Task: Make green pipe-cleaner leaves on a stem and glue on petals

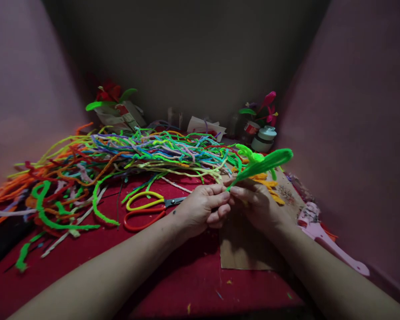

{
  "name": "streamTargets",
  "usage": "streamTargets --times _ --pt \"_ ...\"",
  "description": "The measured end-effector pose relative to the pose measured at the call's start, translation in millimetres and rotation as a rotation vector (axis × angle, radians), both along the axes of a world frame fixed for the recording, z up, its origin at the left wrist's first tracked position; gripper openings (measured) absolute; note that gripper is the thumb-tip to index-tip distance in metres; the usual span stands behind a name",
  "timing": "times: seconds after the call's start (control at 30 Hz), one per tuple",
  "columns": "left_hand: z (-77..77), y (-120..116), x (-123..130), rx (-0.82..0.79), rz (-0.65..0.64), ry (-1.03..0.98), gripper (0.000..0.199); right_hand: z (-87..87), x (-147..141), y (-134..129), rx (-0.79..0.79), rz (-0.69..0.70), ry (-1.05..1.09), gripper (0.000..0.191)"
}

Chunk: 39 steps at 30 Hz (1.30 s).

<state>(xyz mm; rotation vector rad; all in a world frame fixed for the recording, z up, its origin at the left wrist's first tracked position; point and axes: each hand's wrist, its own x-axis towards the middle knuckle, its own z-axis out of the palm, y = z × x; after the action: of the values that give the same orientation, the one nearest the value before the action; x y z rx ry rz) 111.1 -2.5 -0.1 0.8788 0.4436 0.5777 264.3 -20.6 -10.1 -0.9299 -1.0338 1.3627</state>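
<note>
The looped leaf [265, 164] is vivid green, the fuzzy stems [160, 151] mix orange, yellow, green, blue, lilac, red and white, the scissors [169, 203] pair a yellow loop with a red one, the bench [180, 275] is deep red, and the cardboard [242, 253] is brown.

A deep red tabletop [186, 278] carries a long, tangled heap of fuzzy, multicoloured craft stems [153, 150] across its back and left. Metal-bladed scissors with one yellow and one red looped handle [168, 203] lie just in front of the heap. To their right lies a flat sheet of brown cardboard [243, 255]; small coloured scraps [229, 282] dot the front.
</note>
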Motion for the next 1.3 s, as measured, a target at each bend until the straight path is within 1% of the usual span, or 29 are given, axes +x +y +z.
streamTargets --times 0.13,0.23,0.3,0.4,0.47,0.53,0.6,0.73,0.83,0.9,0.97,1.07,1.13,1.23,1.3 --pt "-2.4 2.5 -4.3 -0.052 -0.107 -0.057 0.014 5.0 -2.0 0.5 -0.097 0.058 0.101 0.024" --pt "-4.6 3.5 -8.2 -0.093 -0.203 -0.116 0.012 6.2 -2.8 -0.7 -0.124 0.123 0.123 0.024" --pt "-5.3 2.5 -10.3 -0.126 -0.288 -0.155 0.013 6.3 -2.8 -2.3 -0.097 0.172 0.116 0.023" --pt "-5.6 -0.7 -11.9 -0.165 -0.392 -0.185 0.015 6.7 -2.2 -5.3 -0.002 0.2 0.094 0.018" --pt "-6.1 -2.3 -11.6 -0.166 -0.419 -0.197 0.016 7.0 -1.3 -7.0 0.042 0.223 0.092 0.015" --pt "-7.1 -2.6 -10.4 -0.147 -0.422 -0.208 0.017 6.5 -0.3 -7.5 0.024 0.253 0.108 0.015" --pt "-8.9 -1.4 -8.7 -0.111 -0.383 -0.201 0.017 5.0 0.6 -6.6 -0.02 0.237 0.123 0.017" --pt "-13.5 2.5 -4.9 -0.055 -0.251 -0.118 0.022 1.3 0.4 -2.2 -0.072 0.172 0.132 0.012" --pt "-14.2 3.6 -2.5 0.011 -0.142 -0.033 0.023 0.0 -1.5 0.3 -0.119 0.122 0.163 0.015" --pt "-12.9 2.5 -0.7 0.117 -0.046 0.066 0.02 -0.7 -2.6 1.0 -0.161 0.058 0.189 0.016" --pt "-11.8 0.1 1.4 0.263 0.048 0.194 0.021 -1.9 -2.9 1.4 -0.193 0.018 0.19 0.017" --pt "-14.2 -4.5 4.7 0.487 0.197 0.317 0.028 -4.8 -1.2 2.0 -0.196 0.001 0.151 0.015" --pt "-17.9 -7.3 6.0 0.644 0.286 0.37 0.029 -6.5 0.2 2.4 -0.176 0.005 0.134 0.013" --pt "-21.8 -10.3 5.5 0.827 0.352 0.478 0.025 -7.1 0.4 2.2 -0.155 0.015 0.128 0.013" --pt "-21.6 -11.5 4.3 0.871 0.38 0.529 0.019 -5.7 -1.3 1.3 -0.152 0.016 0.138 0.013"
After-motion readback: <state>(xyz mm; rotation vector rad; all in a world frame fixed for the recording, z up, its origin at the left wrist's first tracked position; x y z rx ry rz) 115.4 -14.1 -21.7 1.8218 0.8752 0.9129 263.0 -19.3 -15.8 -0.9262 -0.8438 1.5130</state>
